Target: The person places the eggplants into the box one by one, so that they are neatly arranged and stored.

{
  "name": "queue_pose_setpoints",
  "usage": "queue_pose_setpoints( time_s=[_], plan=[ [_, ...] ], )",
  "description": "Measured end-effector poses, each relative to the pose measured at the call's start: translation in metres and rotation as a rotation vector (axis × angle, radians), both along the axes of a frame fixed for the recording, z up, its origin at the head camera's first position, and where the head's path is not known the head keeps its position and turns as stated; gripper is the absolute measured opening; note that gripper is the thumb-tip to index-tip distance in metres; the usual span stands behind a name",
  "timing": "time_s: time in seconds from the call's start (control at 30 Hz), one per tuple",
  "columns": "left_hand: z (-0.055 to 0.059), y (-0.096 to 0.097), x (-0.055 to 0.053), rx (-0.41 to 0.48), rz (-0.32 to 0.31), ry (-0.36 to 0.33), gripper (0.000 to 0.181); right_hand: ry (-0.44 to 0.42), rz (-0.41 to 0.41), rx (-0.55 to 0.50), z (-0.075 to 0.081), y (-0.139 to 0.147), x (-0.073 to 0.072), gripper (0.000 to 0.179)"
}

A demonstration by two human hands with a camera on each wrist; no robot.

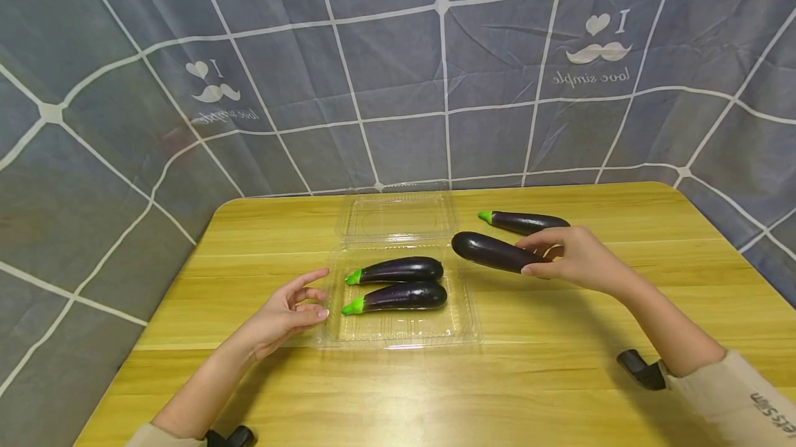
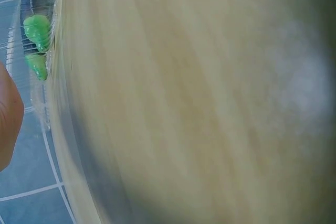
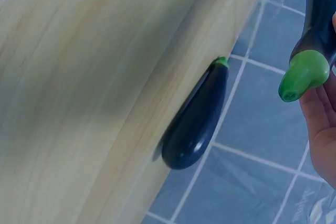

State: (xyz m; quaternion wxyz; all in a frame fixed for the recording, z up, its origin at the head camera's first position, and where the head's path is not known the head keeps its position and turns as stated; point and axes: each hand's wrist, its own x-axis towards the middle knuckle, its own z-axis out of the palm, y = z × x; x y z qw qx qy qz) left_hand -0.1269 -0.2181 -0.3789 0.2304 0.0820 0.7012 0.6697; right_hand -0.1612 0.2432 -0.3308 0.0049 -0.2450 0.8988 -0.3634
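My right hand [image 1: 575, 260] holds a dark purple eggplant [image 1: 488, 251] by its stem end, above the table and just right of a clear plastic clamshell box [image 1: 463, 329]. In the right wrist view the green cap [image 3: 304, 74] of this eggplant shows beside the palm. Two eggplants lie side by side in the box, a far one [image 1: 404, 269] and a near one [image 1: 407, 296], both with green stems to the left. At the box's left edge is my left hand [image 1: 280, 319], fingers loosely bent and holding nothing; whether the fingertips touch the rim I cannot tell.
Another eggplant [image 1: 525, 222] lies on the wooden table [image 1: 398, 392] behind my right hand. The box's open lid [image 1: 401, 215] lies flat toward the back. A grey curtain [image 1: 404, 74] with white lines hangs behind and at the sides of the table.
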Motion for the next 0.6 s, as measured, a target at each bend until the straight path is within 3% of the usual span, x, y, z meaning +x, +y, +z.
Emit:
queue_pose_setpoints(
  time_s=[0.6],
  plan=[
    [0.000,0.001,-0.001,0.013,-0.008,0.001,0.076,0.012,0.121,0.008,-0.004,-0.025,-0.002,0.036]
  ],
)
